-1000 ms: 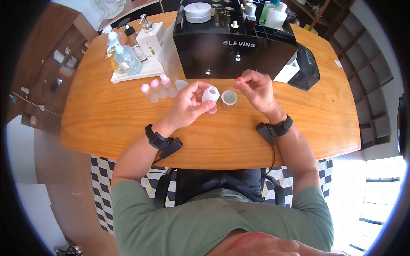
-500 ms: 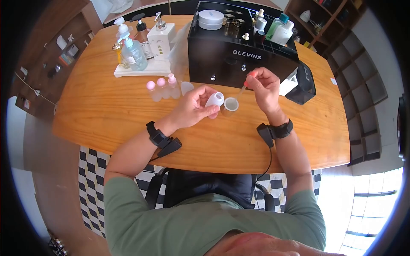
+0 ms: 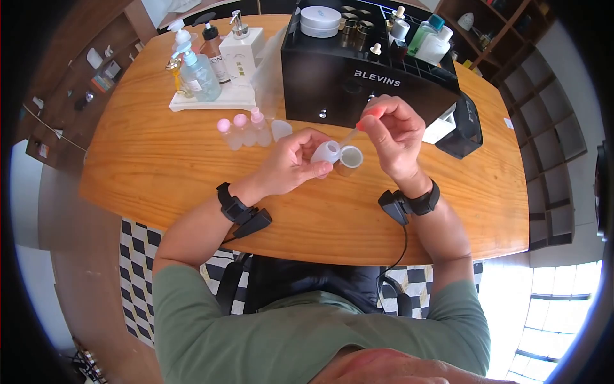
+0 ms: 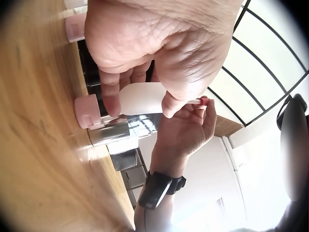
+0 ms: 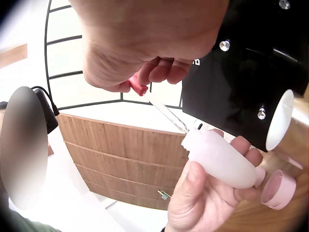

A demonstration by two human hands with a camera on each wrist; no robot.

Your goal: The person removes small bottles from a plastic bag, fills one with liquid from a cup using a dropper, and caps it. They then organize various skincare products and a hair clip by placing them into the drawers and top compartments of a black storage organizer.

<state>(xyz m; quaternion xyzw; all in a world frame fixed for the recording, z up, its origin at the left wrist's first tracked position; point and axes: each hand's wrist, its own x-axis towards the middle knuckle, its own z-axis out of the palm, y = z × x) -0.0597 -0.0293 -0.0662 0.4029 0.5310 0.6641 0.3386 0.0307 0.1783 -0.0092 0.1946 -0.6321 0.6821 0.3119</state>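
My left hand (image 3: 288,168) grips a small frosted white bottle (image 3: 323,155), tilted with its uncapped mouth toward my right hand. Between the thumb and fingers of my right hand (image 3: 400,144) is a dropper with a red bulb (image 3: 371,118). Its clear glass tube (image 5: 166,112) slants down, and the tip is right at the bottle's mouth in the right wrist view. A small see-through cup with a white rim (image 3: 351,157) stands on the table just beside the bottle. Low in the right wrist view, a pink cap (image 5: 279,190) shows near the cup and my left fingers.
Several small pink-topped bottles (image 3: 243,132) stand left of my hands, beside a whitish rounded piece (image 3: 281,130). Behind is a black BLEVINS organizer (image 3: 358,96) topped with cosmetics. A white tray (image 3: 211,102) bears pump bottles; a black bag (image 3: 464,131) lies at right.
My right hand has lifted the dropper, exposing its tube, and brought the tip from near the cup to the bottle's mouth. My left hand has tilted the bottle toward it.
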